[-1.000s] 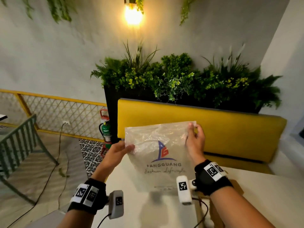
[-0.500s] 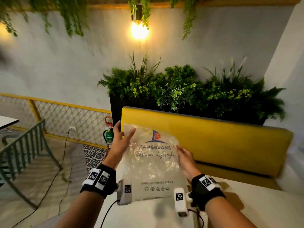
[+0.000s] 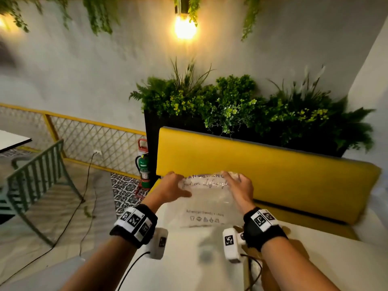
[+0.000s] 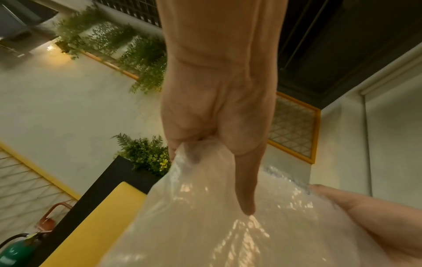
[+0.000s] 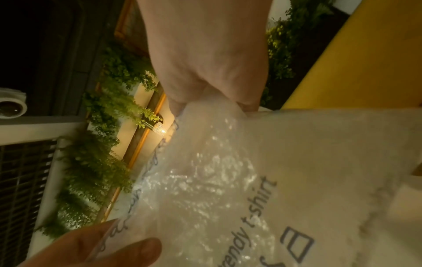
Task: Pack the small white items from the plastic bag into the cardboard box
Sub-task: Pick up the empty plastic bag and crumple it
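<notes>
Lowered since earlier, clear crinkled plastic bag (image 3: 206,203) above white table (image 3: 315,259); wrist views alone show left hand (image 4: 217,112) and right hand (image 5: 212,59) fingers curled, pinching its far edge.

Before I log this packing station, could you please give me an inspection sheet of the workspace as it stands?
Surface: pale table, bare where visible.
Job's things: translucent printed bag held over the table's far edge; white items and box not seen.
Clutter: nothing seen.
Grips: left hand and right hand each pinch the bag's far end, shown in both wrist views.
Cables: black cable trails from the left wrist unit; another runs across the floor from a wall socket.
Surroundings: yellow bench, planter, green extinguisher, green chair, lit lamp.
</notes>
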Motion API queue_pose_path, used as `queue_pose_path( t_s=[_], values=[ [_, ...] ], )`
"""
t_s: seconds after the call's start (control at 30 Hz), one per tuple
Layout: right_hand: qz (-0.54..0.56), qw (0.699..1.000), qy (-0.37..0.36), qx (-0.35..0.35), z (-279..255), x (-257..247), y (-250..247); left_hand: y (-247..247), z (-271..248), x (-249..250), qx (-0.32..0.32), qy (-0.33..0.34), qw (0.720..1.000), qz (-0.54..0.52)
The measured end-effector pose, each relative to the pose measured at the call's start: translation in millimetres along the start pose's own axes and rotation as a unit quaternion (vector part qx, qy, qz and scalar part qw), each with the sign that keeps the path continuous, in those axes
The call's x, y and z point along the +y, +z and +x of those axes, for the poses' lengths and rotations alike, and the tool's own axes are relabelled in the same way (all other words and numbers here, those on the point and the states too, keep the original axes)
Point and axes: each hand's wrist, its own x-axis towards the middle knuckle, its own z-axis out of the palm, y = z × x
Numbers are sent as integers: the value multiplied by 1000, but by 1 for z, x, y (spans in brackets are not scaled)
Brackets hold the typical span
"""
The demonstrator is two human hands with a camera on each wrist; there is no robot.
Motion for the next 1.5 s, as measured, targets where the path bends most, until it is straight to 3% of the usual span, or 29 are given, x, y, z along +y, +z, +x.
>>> queue_pose_path(
  t_s=[0.13,0.3,0.47,0.63,0.7,0.8,0.87,0.93,1.03,1.13,1.33,1.4,1.5],
  values=[
    [-24,999,1,29,1,-3,-2,-6,-2,2,22,36,995,-92],
    [-28,999,4,46,-2,2,-5,-3,-4,-12,3,-47,962,-269],
    [56,992,110,1,-6,12,1,0,-19,-13,-47,-68,923,-377],
    [69,987,135,49,-19,16,9,7,-21,-24,37,-113,881,-458],
    [42,991,124,18,-29,13,5,11,-21,-29,75,-159,874,-453],
    [17,981,94,-170,-44,15,1,20,-18,-38,135,-204,883,-400],
    [-40,966,47,-251,-50,22,4,26,-17,-37,162,-230,907,-312],
    [-80,967,6,-244,-57,31,13,31,-22,-22,176,-225,935,-210],
    [-91,977,-20,-190,-67,43,30,46,-28,3,178,-154,948,-217],
    [-44,979,-25,-195,-75,42,39,69,-29,15,146,-101,936,-303],
    [131,943,91,-290,-84,34,49,70,-29,32,25,-144,923,-357],
    [110,947,81,-292,-86,39,54,69,-28,32,8,-132,917,-376],
    [-35,965,25,-260,-90,33,54,69,-26,32,28,-127,893,-430]
  ],
)
